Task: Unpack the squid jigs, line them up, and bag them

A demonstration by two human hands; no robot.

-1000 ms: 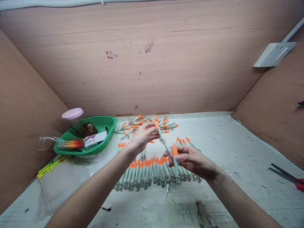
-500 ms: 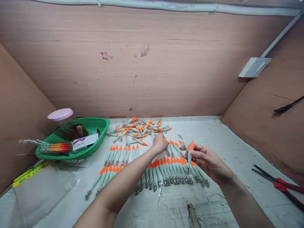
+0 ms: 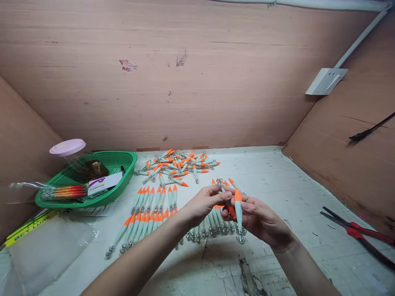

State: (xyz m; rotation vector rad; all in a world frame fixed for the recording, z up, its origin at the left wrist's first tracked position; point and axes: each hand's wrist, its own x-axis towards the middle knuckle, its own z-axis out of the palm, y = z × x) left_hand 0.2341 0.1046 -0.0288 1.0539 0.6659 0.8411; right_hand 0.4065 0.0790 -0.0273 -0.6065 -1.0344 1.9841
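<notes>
Both hands meet over the middle of the white table. My right hand (image 3: 259, 218) is closed on an orange-and-mint squid-jig lure (image 3: 238, 207), held upright with its hooks down. Pinching another such lure (image 3: 222, 190) right beside it is my left hand (image 3: 205, 201). Under the hands lies a neat row of the same lures (image 3: 148, 213), side by side with orange tips up. A loose heap of these lures (image 3: 177, 164) sits farther back near the wall.
A green basket (image 3: 123, 181) at the left holds a lidded jar (image 3: 69, 150), a carded pack and bagged lures. Clear bags (image 3: 46, 246) lie at the front left. Red-handled pliers (image 3: 358, 234) rest at the right. Wooden walls enclose the table; a socket (image 3: 325, 81) is mounted on the right.
My left hand came back from the far heap with a lure and joined my right hand. The camera has shifted slightly.
</notes>
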